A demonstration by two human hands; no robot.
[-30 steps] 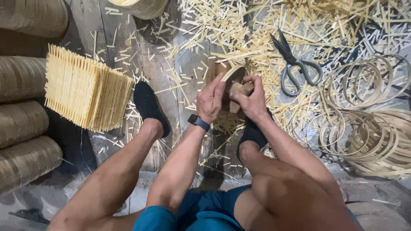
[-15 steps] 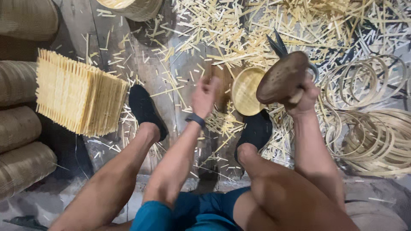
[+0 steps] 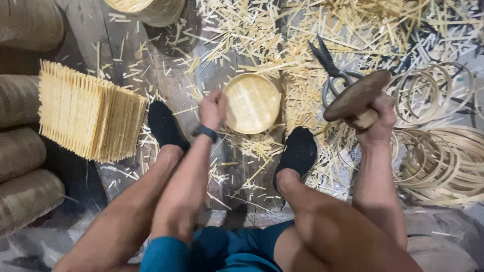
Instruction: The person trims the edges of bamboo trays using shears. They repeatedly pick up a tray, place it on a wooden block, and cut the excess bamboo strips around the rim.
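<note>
A worn grey floor of planks and concrete lies under a thick scatter of pale bamboo splinters; far out to the left of the grips, rolls of woven matting (image 3: 20, 151) line the edge, and beside them a stack of square slatted bamboo mats (image 3: 88, 113) stands tilted on edge; nearer in, the person's two feet in black socks frame the working spot; the left hand (image 3: 213, 108), a dark band at its wrist, is loosely curled with its fingertips at the left rim of the round woven bamboo lid (image 3: 253, 103), touching or just short of it, and I cannot tell whether it grips anything; the lid lies flat on the floor just right of that hand, its woven face up, so it has no long axis to speak of; a second ago both hands were closed together over the lid with the wooden block pressed on it, and half a second ago the right hand had begun to lift; now the lid is fully uncovered and the block has swung well away to the right, which suggests that the pressing or tamping stroke is over and the lid is free to be checked or turned; the right hand (image 3: 375, 116) is clenched around the wooden mushroom-shaped block (image 3: 357, 95), whose broad dark head points up and to the right, its long axis slanting from lower left to upper right; just behind that grip lie dark scissors (image 3: 330, 68), blades pointing away up-left; further right, coils of thin bamboo hoops (image 3: 443, 156) are heaped.
</note>
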